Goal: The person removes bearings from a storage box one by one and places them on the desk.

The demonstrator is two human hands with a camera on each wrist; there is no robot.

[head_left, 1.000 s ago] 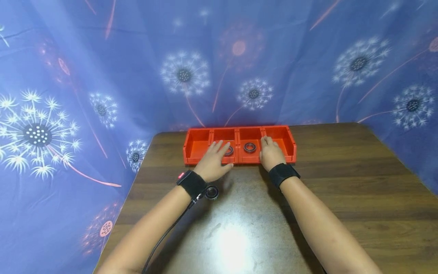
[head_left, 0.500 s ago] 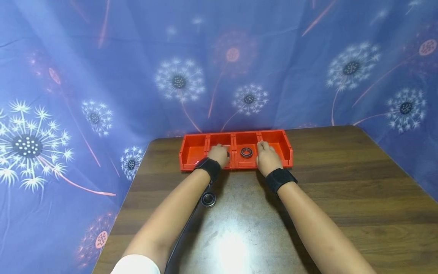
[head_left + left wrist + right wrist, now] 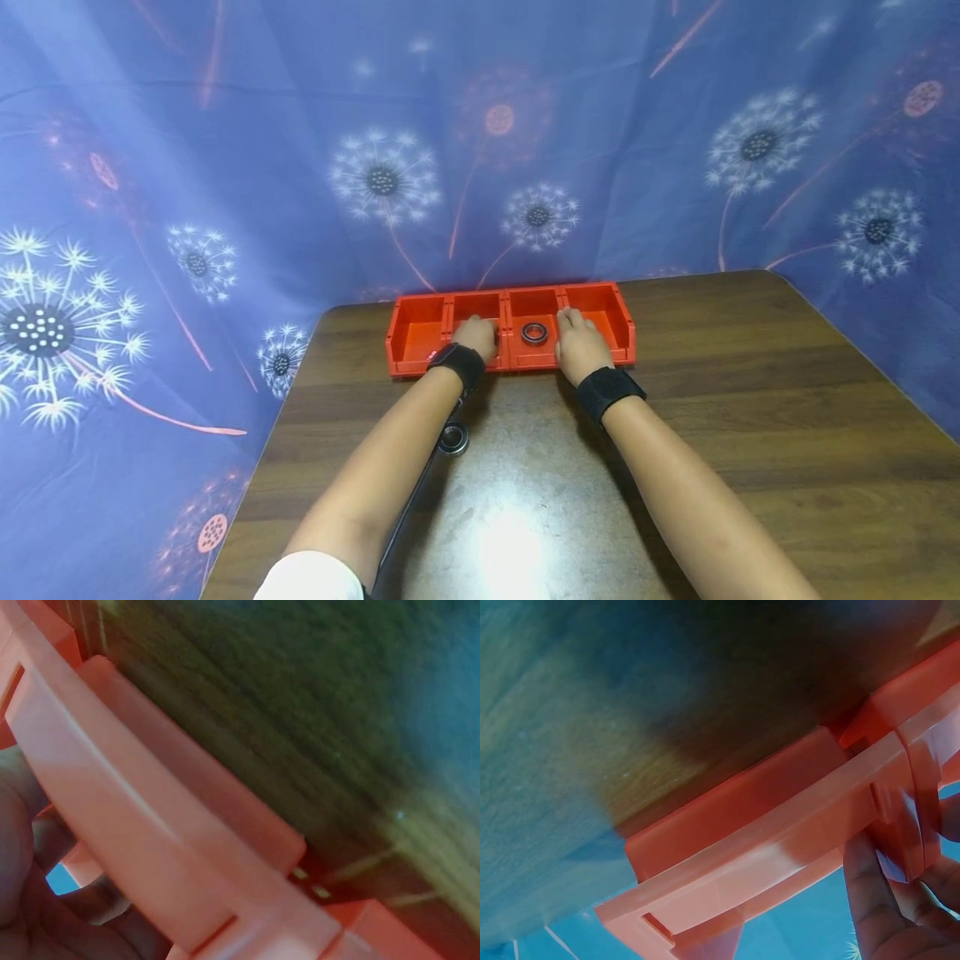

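Note:
A row of joined red storage bins (image 3: 408, 367) stands at the back of the table. My left hand (image 3: 474, 337) reaches into the second bin from the left, its fingers bent behind the front lip in the left wrist view. I cannot tell whether those fingers grip anything; the bin's floor is mostly hidden beneath them. Over the divider between the two rightmost bins, my right hand (image 3: 581, 346) pinches the wall, with fingers (image 3: 870, 892) on both sides of it. One ball bearing (image 3: 534, 334) lies in the third bin, between my hands. Another bearing (image 3: 453, 438) lies on the table beside my left forearm.
The wooden table (image 3: 735, 400) extends to both sides and toward me. Behind it hangs a blue dandelion-print cloth (image 3: 480, 200). A black cable (image 3: 408, 508) runs along my left forearm from the black wristband (image 3: 459, 364).
My left hand has moved forward from above the bin's front into the second bin, and its fingers have bent. The right hand stays at the divider. The head view has shifted slightly.

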